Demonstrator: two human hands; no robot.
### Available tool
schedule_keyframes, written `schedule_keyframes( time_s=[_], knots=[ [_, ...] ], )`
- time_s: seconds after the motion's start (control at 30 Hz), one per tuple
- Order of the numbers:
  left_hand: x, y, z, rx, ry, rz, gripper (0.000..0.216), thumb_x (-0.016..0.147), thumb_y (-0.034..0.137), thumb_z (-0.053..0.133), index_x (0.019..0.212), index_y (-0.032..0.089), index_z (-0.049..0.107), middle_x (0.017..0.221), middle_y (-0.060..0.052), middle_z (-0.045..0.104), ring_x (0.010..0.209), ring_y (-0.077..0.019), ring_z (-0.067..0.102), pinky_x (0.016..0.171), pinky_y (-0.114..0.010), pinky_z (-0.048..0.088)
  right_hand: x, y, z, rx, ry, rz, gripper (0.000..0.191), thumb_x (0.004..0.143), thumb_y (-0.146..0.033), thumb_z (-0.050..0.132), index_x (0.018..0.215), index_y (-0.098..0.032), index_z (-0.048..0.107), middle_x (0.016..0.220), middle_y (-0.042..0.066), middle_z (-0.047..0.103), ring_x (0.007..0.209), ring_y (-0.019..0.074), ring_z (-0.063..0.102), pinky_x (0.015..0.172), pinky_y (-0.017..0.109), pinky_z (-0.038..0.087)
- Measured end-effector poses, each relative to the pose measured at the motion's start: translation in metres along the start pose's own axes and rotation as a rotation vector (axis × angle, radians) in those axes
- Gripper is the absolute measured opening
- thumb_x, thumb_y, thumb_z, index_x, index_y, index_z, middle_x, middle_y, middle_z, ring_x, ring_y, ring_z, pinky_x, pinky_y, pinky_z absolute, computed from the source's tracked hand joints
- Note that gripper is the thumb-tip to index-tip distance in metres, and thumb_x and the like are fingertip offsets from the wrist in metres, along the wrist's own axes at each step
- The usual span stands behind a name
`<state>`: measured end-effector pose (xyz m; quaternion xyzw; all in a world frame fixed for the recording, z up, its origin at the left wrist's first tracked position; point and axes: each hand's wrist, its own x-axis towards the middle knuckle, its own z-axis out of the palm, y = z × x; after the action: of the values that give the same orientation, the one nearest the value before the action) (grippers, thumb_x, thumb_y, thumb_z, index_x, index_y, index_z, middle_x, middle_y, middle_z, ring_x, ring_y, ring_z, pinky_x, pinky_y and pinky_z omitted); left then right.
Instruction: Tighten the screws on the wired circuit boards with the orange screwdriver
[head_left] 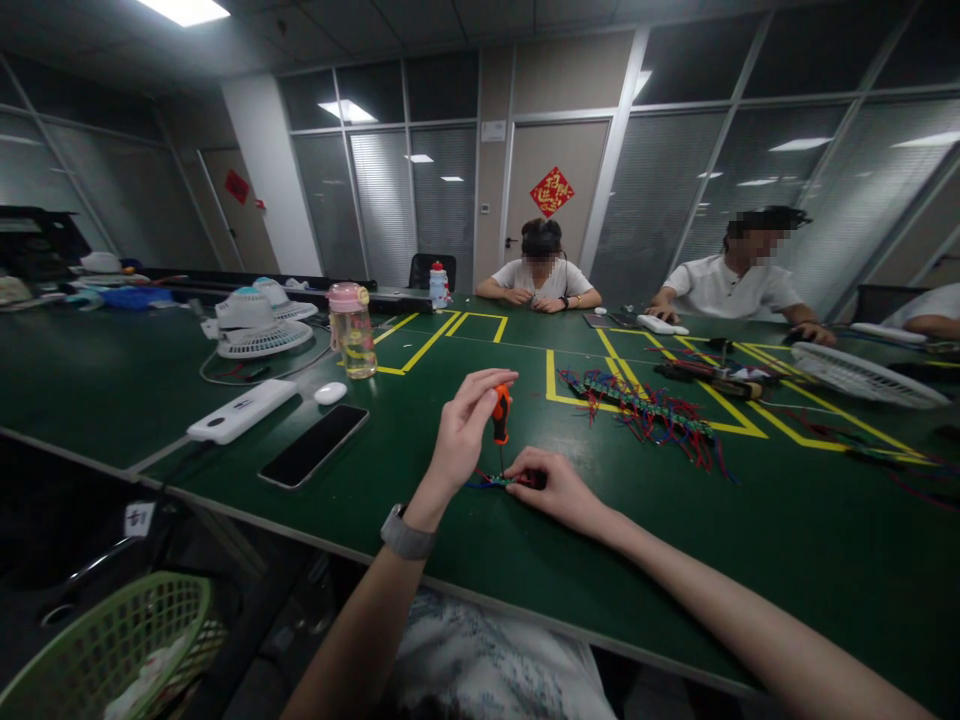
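My left hand (pixel 466 425) is closed round an orange-and-black screwdriver (pixel 501 415), its fingers bent over the top of the handle. The screwdriver stands nearly upright, its thin shaft pointing down at a small green circuit board (pixel 498 481) on the table. Red and blue wires run from the board. My right hand (pixel 553 485) rests on the table and pinches the board's right side, with a dark part and red wire under its fingers. Whether the tip sits in a screw is too small to tell.
A phone (pixel 315 446), white power strip (pixel 244 411), white earbud case (pixel 330 393) and pink-lidded bottle (pixel 352 335) lie to the left. Several wired circuit boards (pixel 645 402) form a row at right. Two white fans (pixel 262 325) stand farther left. People sit across the green table (pixel 420 420).
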<state>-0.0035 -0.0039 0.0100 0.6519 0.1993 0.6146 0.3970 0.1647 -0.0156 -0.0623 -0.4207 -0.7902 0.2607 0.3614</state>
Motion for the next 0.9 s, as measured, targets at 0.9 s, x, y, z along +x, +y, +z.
schedule_keyframes(
  time_s=[0.9],
  knots=[
    [0.0017, 0.0013, -0.0003, 0.003, -0.028, 0.005, 0.03, 0.092, 0.029, 0.047, 0.115, 0.02, 0.064, 0.119, -0.009, 0.058, 0.106, -0.0189, 0.06, 0.087, -0.032, 0.052, -0.0034, -0.0018, -0.0035, -0.053, -0.018, -0.066, 0.011, 0.08, -0.017, 0.064, 0.088, -0.014, 0.072, 0.082, 0.006, 0.063, 0.072, 0.015, 0.058, 0.066, 0.028, 0.046]
  ],
)
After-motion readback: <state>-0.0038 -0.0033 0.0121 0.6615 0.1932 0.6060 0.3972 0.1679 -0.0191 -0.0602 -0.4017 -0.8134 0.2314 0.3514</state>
